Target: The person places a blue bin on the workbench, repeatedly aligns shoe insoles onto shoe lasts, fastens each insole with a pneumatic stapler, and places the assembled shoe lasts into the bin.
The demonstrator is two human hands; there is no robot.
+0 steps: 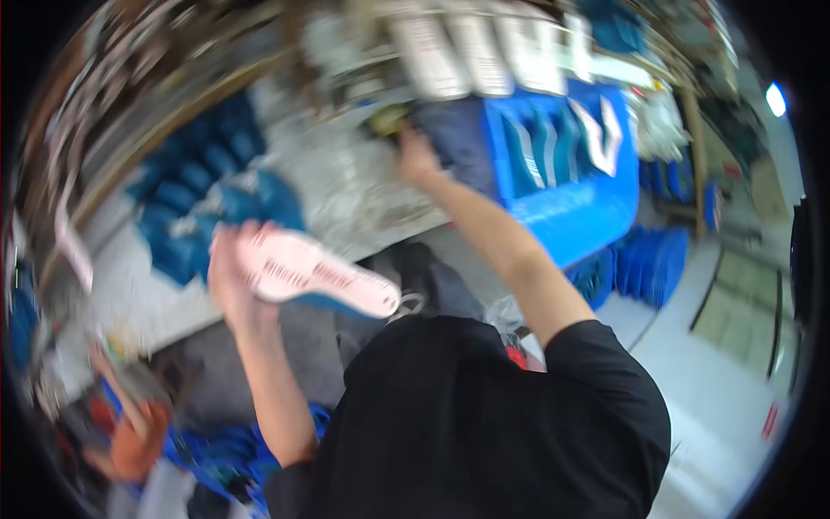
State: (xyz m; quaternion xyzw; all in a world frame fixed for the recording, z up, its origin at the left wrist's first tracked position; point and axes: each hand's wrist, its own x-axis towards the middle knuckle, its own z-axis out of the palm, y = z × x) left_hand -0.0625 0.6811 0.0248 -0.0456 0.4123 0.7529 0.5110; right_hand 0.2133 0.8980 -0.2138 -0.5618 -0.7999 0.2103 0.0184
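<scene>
Above the near edge of the worktable (353,177), a pale pink insole (327,278) is clamped in the left hand (232,272), a blue layer (344,307) glimpsed beneath it. Farther out, the right hand (417,161) is stretched beside a yellow-green object (388,120); it is blurred, so whether anything is gripped cannot be told. Dark blue pieces (180,198) are bunched on the left; rightward, teal pieces (543,149) are stood in a bright blue bin (581,221).

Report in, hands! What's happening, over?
Left hand holding pink insole. Right hand beside yellowish thing, grip too blurred to tell. Blue bin farther right.
</scene>
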